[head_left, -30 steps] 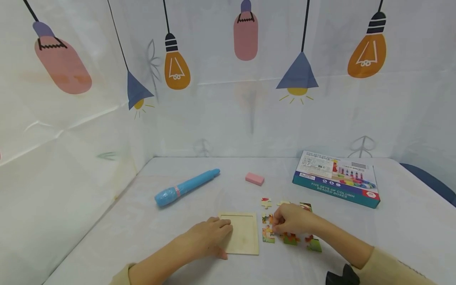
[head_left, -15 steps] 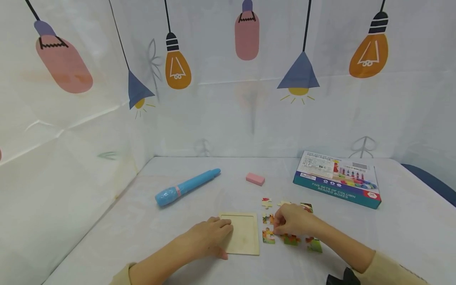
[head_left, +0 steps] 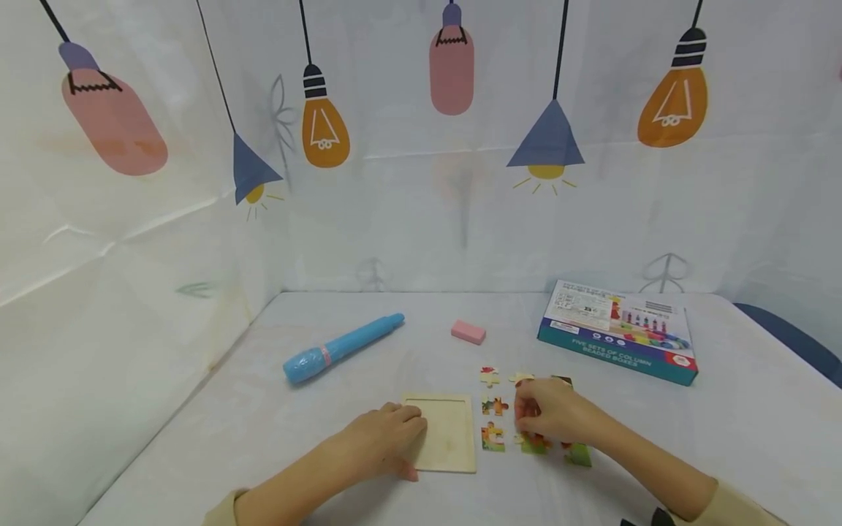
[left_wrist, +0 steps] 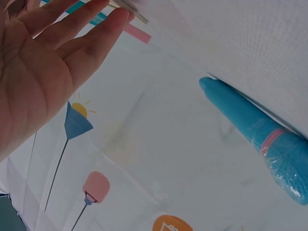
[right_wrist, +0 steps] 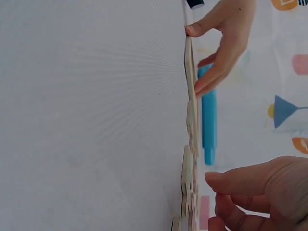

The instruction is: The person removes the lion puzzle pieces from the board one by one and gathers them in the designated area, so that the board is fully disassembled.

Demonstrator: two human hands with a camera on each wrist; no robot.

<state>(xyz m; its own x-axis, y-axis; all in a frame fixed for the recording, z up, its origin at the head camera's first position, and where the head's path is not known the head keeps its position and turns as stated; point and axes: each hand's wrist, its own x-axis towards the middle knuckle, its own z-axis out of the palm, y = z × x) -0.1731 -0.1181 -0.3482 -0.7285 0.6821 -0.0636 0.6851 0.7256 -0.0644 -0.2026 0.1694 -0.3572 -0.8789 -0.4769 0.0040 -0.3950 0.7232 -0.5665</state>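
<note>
A pale wooden puzzle tray lies on the table in the head view. My left hand rests over its left side, fingers extended on the board and thumb at the near edge. Right of the tray, jigsaw pieces lie in rows, among them a left-column corner piece, a middle one and a green one. Above the central pieces is my right hand, partly covering them. In the right wrist view its thumb and loosely bent fingers stand apart, with nothing visible between them.
Farther back lie a blue plastic-wrapped tube with a tapered tip and a pink block. A flat toy box sits at the back right. White sheeting printed with lamps rises behind the table.
My right hand has shifted slightly right, away from the left column of pieces, and its fingers have spread a little. The left hand stays on the tray. The head view shifted slightly.
</note>
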